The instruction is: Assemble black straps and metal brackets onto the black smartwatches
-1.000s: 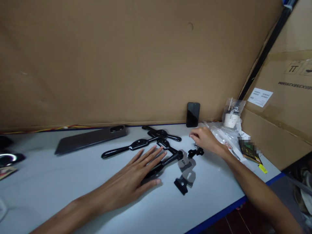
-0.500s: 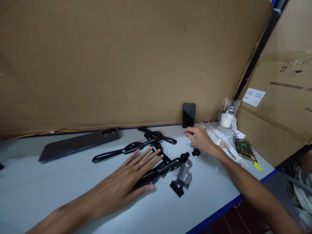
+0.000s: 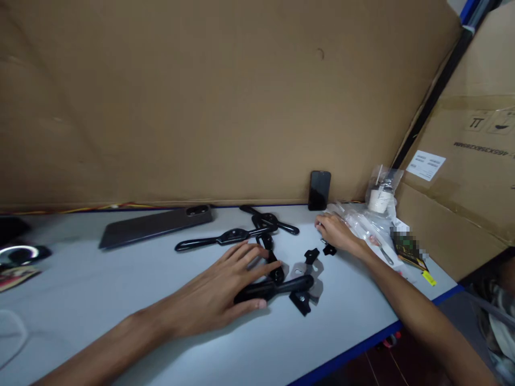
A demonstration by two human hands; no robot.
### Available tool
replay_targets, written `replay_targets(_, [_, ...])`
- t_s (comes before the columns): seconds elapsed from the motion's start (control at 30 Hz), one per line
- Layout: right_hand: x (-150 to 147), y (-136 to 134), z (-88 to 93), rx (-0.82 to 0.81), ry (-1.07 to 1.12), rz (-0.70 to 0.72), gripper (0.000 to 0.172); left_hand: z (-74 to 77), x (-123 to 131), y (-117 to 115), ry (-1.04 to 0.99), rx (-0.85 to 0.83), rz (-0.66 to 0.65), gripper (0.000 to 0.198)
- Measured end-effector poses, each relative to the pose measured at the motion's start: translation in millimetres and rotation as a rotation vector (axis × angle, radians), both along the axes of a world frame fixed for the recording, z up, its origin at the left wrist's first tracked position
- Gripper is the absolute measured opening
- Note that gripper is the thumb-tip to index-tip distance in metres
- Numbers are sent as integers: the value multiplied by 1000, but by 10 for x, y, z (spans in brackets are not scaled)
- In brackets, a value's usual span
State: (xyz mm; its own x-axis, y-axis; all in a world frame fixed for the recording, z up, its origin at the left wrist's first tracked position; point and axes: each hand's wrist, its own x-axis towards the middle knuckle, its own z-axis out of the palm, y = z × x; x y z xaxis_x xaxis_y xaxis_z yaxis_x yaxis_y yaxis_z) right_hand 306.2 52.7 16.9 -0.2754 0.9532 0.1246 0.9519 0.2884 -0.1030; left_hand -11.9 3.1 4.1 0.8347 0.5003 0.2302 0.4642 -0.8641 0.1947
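Note:
My left hand (image 3: 219, 281) lies over the near black spokeshave (image 3: 295, 284), fingers bent over its far side and thumb along its near side. The hand hides its left part. Farther back lie more black spokeshaves (image 3: 235, 235), crossing one another. Beside the near one's right end are flat grey blades (image 3: 316, 284), a black cap piece (image 3: 301, 303) and another black cap piece (image 3: 311, 255). My right hand (image 3: 338, 231) rests at the back right, fingers closed together; whatever they hold is hidden. A small black piece (image 3: 330, 250) lies just below it.
A dark phone (image 3: 319, 190) leans on the cardboard wall (image 3: 201, 107). A long dark phone-like object (image 3: 148, 228) lies at the left. Clear plastic bags (image 3: 358, 217), a bagged white cup (image 3: 379, 199) and a dark packet (image 3: 408, 252) sit at the right, beside a large carton (image 3: 462, 198).
The near spokeshave has turned to lie more level, and my left fingers have bent over it from a flatter spread. My right fingers have drawn closer together. The view has shifted left.

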Motion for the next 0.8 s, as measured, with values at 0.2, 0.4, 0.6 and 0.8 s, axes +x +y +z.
replay_targets(0.2, [-79,-71,-2,8,-36,-17,26,29,-5,-11,-18,44,-25,54])
replay_targets(0.4, [-77,-82,10,12,-33,-35,25,92,-113,123,-20,127,18,48])
replay_targets(0.6, [-38,-49,6,28,86,-17,28,125,-55,7,-29,108,-14,46])
replay_targets(0.8, [-336,-233,9,-14,397,98,31,38,110,-213,-5,42,-76,58])
